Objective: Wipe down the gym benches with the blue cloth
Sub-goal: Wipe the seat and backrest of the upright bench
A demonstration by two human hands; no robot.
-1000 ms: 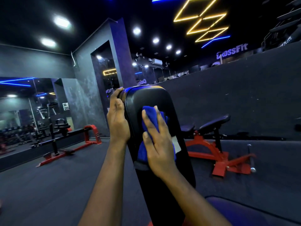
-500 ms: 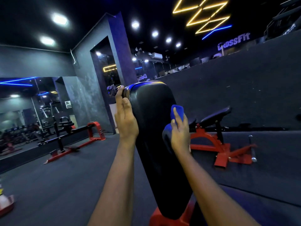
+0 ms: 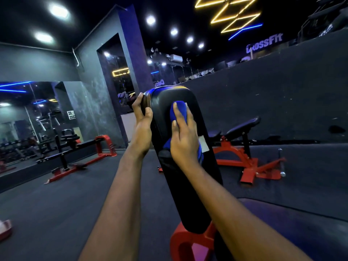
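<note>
ceiling: round lights (image 3: 58, 10) lit, a yellow neon zigzag (image 3: 232, 15) far right, a blue strip (image 3: 244, 31) just below it. a "crossfit" sign (image 3: 264, 45) stands above the dark wall (image 3: 282, 95) on the right. an air conditioner (image 3: 176, 58) is mounted high at the far end. a grey pillar (image 3: 130, 44) rises centre-left. a mirror (image 3: 22, 113) covers the left wall, reflecting racks. a red-framed machine (image 3: 75, 147) stands on the dark floor (image 3: 56, 213) before the mirror. a pale pink object (image 3: 4, 229) lies at the near left edge, cut off, kind unclear.
</note>
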